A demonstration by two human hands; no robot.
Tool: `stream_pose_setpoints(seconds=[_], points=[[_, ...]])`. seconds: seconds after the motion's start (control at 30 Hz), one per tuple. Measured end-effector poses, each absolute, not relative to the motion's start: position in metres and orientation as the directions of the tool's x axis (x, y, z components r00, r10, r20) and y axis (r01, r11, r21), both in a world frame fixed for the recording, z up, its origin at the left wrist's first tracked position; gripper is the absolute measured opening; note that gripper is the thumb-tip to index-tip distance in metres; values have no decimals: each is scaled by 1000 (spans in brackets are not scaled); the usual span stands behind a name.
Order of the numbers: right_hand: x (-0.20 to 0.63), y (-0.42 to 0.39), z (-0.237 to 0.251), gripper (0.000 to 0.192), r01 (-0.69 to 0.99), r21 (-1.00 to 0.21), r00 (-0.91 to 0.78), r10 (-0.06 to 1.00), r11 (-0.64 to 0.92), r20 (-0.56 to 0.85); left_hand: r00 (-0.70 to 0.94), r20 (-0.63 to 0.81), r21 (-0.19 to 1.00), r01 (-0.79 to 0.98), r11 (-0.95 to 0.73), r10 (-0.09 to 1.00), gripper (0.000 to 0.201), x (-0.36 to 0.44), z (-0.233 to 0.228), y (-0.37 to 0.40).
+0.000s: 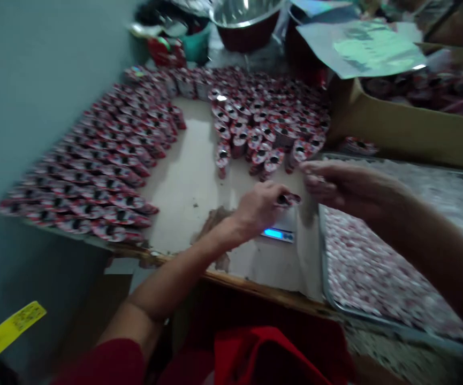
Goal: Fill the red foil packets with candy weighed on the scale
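My left hand (261, 206) is closed around one small red-and-white packet (293, 199) with a dark opening. It holds the packet just above a small digital scale (278, 234) with a lit blue display. To its right, my right hand (327, 182) hovers with fingers pressed together; whether anything is pinched in them I cannot make out. Matching open packets (273, 160) stand upright behind both hands. Below my right forearm lies a metal tray (324, 256) spread with many small pink-and-white pieces.
Rows of the same packets (90, 166) fill the table's left side by the wall. At the back are a metal bowl (249, 32) and a green container (197, 45). A cardboard box (424, 117) stands back right, with printed plastic sheets (367, 48) beside it. The table's wooden edge (255, 289) runs in front.
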State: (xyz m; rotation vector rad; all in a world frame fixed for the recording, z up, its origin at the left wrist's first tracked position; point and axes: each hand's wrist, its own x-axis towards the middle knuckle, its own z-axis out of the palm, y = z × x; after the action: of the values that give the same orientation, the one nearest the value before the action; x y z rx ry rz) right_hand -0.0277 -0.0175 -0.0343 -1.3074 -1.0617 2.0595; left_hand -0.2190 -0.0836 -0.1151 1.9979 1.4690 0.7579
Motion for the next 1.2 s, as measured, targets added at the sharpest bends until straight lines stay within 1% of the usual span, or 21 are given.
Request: stream_pose_setpoints(seconds=[0.07,0.1,0.17,0.23,0.3,0.37,0.43,0.47,0.5,0.53,0.57,0.6,0.63,0.67,0.7,0.77,0.87,0.97,1.07,1.13,1.2], points=[[-19,-17,-35,11,-72,-775,-365,740,-628,-566,238,87,657,716,-235,967,27,-233,-104,-79],[-15,-17,-37,15,-85,-769,-365,738,-633,-567,196,84,639,742,-204,977,27,-250,-97,-80],[-13,-14,-45,24,-50,-786,-426,725,-616,-541,83,88,590,798,-119,993,30,-301,-81,-88],[-19,-10,-56,29,17,-833,-499,717,-553,-486,15,58,514,857,-43,998,31,-362,-67,-102],[-35,-2,-66,31,58,-889,-559,723,-454,-406,-27,-72,486,872,58,997,37,-421,-62,-117],[-59,8,-74,35,82,-942,-608,732,-327,-307,-29,-174,515,849,115,984,48,-466,-63,-130],[-88,18,-78,35,165,-977,-622,756,-132,-207,39,-206,524,848,76,978,50,-494,-68,-139],[-103,23,-78,32,259,-966,-615,772,6,-160,75,-196,511,859,36,978,49,-501,-72,-143],[-117,27,-78,30,385,-907,-609,786,171,-111,104,-178,488,873,-4,978,48,-506,-76,-147],[-132,31,-77,29,520,-780,-616,785,348,-61,118,-154,457,889,-35,981,48,-507,-82,-149],[-145,34,-77,31,629,-587,-645,763,510,-28,116,-123,426,903,-54,986,51,-507,-88,-151],[-158,37,-76,33,680,-365,-689,724,636,-22,108,-91,396,916,-64,990,54,-505,-94,-153],[-169,40,-77,37,672,-162,-736,675,722,-46,100,-54,366,928,-73,994,57,-503,-101,-154],[-179,43,-77,39,629,-9,-774,626,777,-90,89,-10,331,940,-81,996,60,-500,-107,-155],[-186,45,-77,40,578,86,-800,584,812,-136,78,40,293,952,-87,996,61,-496,-112,-157],[-194,46,-76,40,504,152,-826,526,850,-204,60,145,220,971,-91,988,58,-489,-118,-162],[-178,33,-64,35,497,156,-820,521,853,-236,43,270,183,979,-95,962,49,-478,-113,-172],[-138,-1,-45,30,597,152,-747,615,787,-252,49,338,230,964,-132,940,39,-459,-101,-175],[-99,-43,-36,30,717,148,-619,720,681,-314,83,372,291,935,-201,925,34,-426,-94,-165],[-81,-63,-39,33,775,126,-548,758,619,-354,140,368,321,909,-266,919,32,-398,-93,-153],[-66,-72,-46,28,841,68,-488,805,537,-337,210,338,343,880,-328,917,32,-371,-93,-144]])
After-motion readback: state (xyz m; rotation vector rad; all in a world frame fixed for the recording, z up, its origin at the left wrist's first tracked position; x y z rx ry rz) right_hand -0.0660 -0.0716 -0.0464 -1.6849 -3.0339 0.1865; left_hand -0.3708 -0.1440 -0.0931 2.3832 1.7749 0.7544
